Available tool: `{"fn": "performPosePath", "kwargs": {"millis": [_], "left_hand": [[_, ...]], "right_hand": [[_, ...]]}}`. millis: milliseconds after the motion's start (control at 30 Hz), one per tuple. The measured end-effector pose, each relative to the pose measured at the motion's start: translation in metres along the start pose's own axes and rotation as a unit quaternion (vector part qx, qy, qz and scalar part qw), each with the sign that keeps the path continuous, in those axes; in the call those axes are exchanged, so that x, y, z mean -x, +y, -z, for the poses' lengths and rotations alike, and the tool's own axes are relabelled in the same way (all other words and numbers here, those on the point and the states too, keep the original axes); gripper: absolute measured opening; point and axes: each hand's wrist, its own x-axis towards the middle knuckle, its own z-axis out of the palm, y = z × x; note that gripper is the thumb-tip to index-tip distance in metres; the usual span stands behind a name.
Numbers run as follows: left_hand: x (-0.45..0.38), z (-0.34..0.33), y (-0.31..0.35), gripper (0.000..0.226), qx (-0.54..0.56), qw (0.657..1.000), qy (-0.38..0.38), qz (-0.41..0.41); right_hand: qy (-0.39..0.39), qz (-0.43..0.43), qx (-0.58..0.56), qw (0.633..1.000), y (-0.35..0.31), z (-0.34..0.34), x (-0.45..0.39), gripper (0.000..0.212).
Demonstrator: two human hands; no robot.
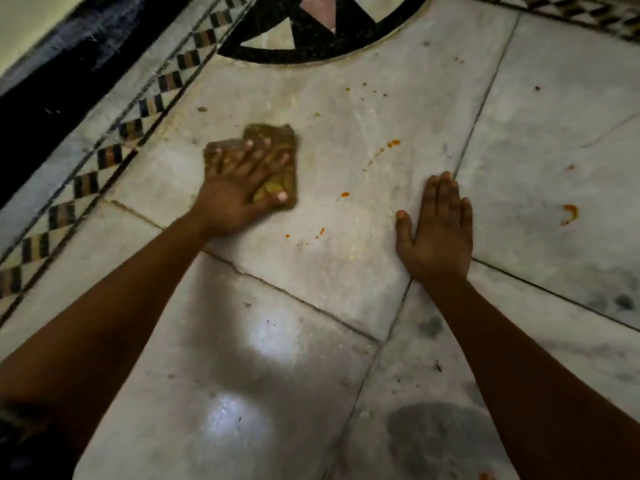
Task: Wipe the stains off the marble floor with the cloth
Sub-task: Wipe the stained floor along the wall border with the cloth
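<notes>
On the marble floor (346,306), the left hand (239,181) presses the brown cloth (277,136) flat with spread fingers, far left of the orange stains (393,144), mid-wipe; next, likely sweeping right toward them, while the right hand (438,230) rests open, empty.

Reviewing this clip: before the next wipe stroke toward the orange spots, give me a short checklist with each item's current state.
1. Cloth under the left hand, fingers spread flat on it: ok.
2. Right hand braced flat on the marble floor, off the cloth: ok.
3. Orange stains remain to the right of the cloth: not ok, still to wipe.
4. Path from cloth to those stains free of objects: ok.
5. Curved orange stain on the neighbouring slab, beyond the right hand: not ok.
6. Cloth damp enough: cannot tell.
</notes>
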Motion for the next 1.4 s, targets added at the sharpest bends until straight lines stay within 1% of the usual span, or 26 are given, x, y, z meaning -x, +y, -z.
{"fn": "performPosePath", "kwargs": {"millis": [100,167,233,300,367,400,433,500,600,667,733,767,833,900,933,967,1033,1100,1167,1267,1333,1400], "left_hand": [[-0.048,0.005,-0.003,0.086,0.044,0.995,0.018,0.090],[-0.080,0.006,0.015,0.081,0.048,0.993,0.011,0.111],[-0.091,0.004,0.039,0.079,0.040,0.996,-0.005,0.085],[-0.070,0.000,0.054,0.082,0.022,0.999,-0.005,0.027],[-0.034,-0.003,0.050,0.087,0.016,0.999,0.000,-0.035],[-0.016,-0.004,0.041,0.089,0.013,0.999,0.003,-0.050],[-0.006,-0.005,0.029,0.090,0.008,0.999,0.009,-0.046],[-0.009,0.000,0.009,0.091,0.020,0.999,0.022,0.011],[-0.060,0.006,0.004,0.081,0.045,0.993,0.027,0.109],[-0.098,0.008,0.022,0.080,0.046,0.991,0.012,0.126],[-0.118,0.007,0.046,0.080,0.041,0.994,-0.001,0.103],[-0.119,0.005,0.056,0.080,0.037,0.996,-0.006,0.077],[-0.097,0.001,0.066,0.084,0.022,1.000,-0.012,-0.004],[-0.070,0.000,0.058,0.090,0.012,0.997,-0.006,-0.075],[-0.060,0.000,0.049,0.091,0.008,0.997,0.001,-0.080],[-0.056,0.001,0.039,0.091,0.008,0.998,0.008,-0.067],[-0.070,0.003,0.025,0.086,0.020,0.999,0.021,-0.015],[-0.106,0.007,0.028,0.080,0.041,0.998,0.025,0.041],[-0.152,0.010,0.042,0.079,0.049,0.996,0.011,0.071],[-0.194,0.008,0.086,0.082,0.037,0.998,-0.016,0.043],[-0.186,0.003,0.112,0.086,0.027,0.999,-0.025,-0.004],[-0.155,0.000,0.114,0.089,0.015,0.997,-0.015,-0.075]], "right_hand": [[-0.002,-0.006,-0.002,1.000,0.001,0.003,-0.001,0.076],[-0.006,-0.007,-0.006,1.000,-0.001,0.004,-0.001,0.075],[-0.006,-0.008,-0.005,1.000,-0.001,0.004,-0.001,0.074],[-0.009,-0.010,-0.007,1.000,-0.002,0.006,0.000,0.074],[-0.013,-0.010,-0.007,1.000,-0.003,0.006,0.000,0.074],[-0.015,-0.010,-0.007,1.000,-0.003,0.006,0.000,0.074],[-0.014,-0.012,-0.011,1.000,-0.003,0.005,0.000,0.074],[-0.008,-0.013,-0.014,1.000,-0.003,0.005,0.000,0.073],[-0.005,-0.011,-0.017,1.000,-0.003,0.005,0.000,0.072],[-0.005,-0.011,-0.017,1.000,-0.003,0.005,0.001,0.072],[-0.007,-0.012,-0.016,1.000,-0.003,0.006,0.001,0.072],[-0.006,-0.011,-0.014,1.000,-0.003,0.007,-0.001,0.072],[-0.007,-0.011,-0.014,1.000,-0.004,0.007,-0.001,0.071],[-0.011,-0.016,-0.013,1.000,-0.003,0.007,0.000,0.071],[-0.010,-0.015,-0.010,1.000,-0.003,0.007,-0.001,0.071],[-0.007,-0.014,-0.009,1.000,-0.003,0.006,0.000,0.071],[-0.004,-0.015,-0.010,1.000,-0.003,0.005,-0.001,0.071],[-0.001,-0.016,-0.009,1.000,-0.003,0.004,-0.001,0.071],[-0.003,-0.015,-0.007,1.000,-0.003,0.005,0.000,0.071],[0.000,-0.018,-0.003,1.000,-0.004,0.004,-0.001,0.071],[-0.002,-0.018,-0.003,1.000,-0.004,0.004,-0.001,0.071],[-0.002,-0.017,-0.005,1.000,-0.004,0.004,-0.001,0.071]]}}
